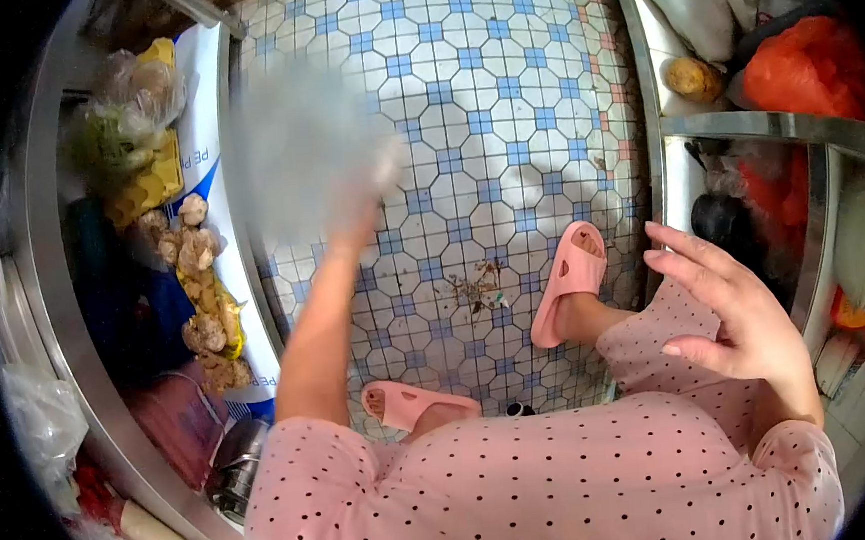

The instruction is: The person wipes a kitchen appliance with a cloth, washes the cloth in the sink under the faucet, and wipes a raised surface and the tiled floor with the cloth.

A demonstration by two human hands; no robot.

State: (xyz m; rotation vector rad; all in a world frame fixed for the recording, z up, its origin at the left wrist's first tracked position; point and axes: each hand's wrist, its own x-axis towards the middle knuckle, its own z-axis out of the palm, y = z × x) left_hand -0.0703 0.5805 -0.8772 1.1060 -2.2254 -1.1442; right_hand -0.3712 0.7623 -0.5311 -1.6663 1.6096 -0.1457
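Note:
My left hand (pixel 360 207) is stretched out over the tiled floor (pixel 430 90), smeared by motion. Next to it is a large pale grey-white blur (pixel 298 144), too smeared to identify; how the fingers meet it cannot be made out. My right hand (pixel 722 315) hovers beside the right-hand shelf, its fingers spread and nothing in them. Between my pink slippers (pixel 569 286) and just ahead of them lies a small heap of dark debris (pixel 476 287) on the tiles.
On the left, a metal-edged shelf (pixel 53 296) holds garlic bulbs (pixel 197 248), a yellow tray (pixel 146 185) and bagged vegetables. A metal rack (pixel 774 126) at the right bears a red plastic bag (pixel 810 68), a potato (pixel 693 79) and white bags.

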